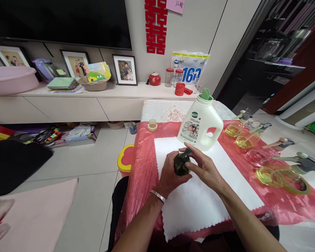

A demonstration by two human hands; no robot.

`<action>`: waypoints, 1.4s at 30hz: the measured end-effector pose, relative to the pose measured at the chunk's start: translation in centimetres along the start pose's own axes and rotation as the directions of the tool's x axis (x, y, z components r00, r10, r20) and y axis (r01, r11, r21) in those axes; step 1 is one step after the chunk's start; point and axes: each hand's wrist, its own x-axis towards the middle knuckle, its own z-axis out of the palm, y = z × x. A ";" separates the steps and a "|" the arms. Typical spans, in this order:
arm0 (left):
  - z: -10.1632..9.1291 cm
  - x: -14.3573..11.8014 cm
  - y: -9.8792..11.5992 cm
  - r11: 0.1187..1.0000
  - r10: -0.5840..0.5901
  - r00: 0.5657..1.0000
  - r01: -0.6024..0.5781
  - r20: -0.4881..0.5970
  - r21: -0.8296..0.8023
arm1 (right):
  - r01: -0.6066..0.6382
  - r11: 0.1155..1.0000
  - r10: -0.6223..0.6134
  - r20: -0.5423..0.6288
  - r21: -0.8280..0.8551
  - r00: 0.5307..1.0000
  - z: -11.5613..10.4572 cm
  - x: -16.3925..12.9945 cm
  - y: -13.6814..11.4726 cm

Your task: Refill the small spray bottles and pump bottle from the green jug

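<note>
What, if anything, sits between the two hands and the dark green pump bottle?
Nothing visible. The left hand wraps the dark green pump bottle and the right hand has fingers on its pump head. The white jug stands behind, apart.

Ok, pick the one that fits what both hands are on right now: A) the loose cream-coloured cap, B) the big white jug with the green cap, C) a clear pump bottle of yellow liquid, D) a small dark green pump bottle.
D: the left hand wraps the dark green pump bottle while the right hand pinches its pump top; the white jug stands untouched behind.
</note>
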 end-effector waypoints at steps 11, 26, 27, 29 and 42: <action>0.0 0.0 0.1 1.000 0.024 0.999 -0.025 -0.024 -0.016 | -0.032 0.997 0.032 0.005 0.064 0.999 0.2 0.1 -0.5; -0.2 0.1 0.3 0.999 -0.018 1.000 0.018 -0.002 -0.035 | -0.086 0.977 0.092 -0.021 0.198 0.996 0.7 0.1 -0.4; -0.2 0.0 0.1 0.999 -0.013 1.000 0.012 -0.012 -0.029 | -0.092 0.975 0.103 -0.045 0.203 0.994 0.9 0.1 -0.3; -0.1 -0.1 -0.2 1.000 0.006 1.000 -0.006 -0.018 -0.013 | -0.102 0.972 0.124 -0.093 0.213 0.988 1.3 0.2 0.1; -0.2 -0.2 -0.4 0.999 0.003 1.000 -0.003 -0.015 -0.032 | -0.096 0.952 0.114 -0.045 0.289 0.992 1.1 0.3 1.3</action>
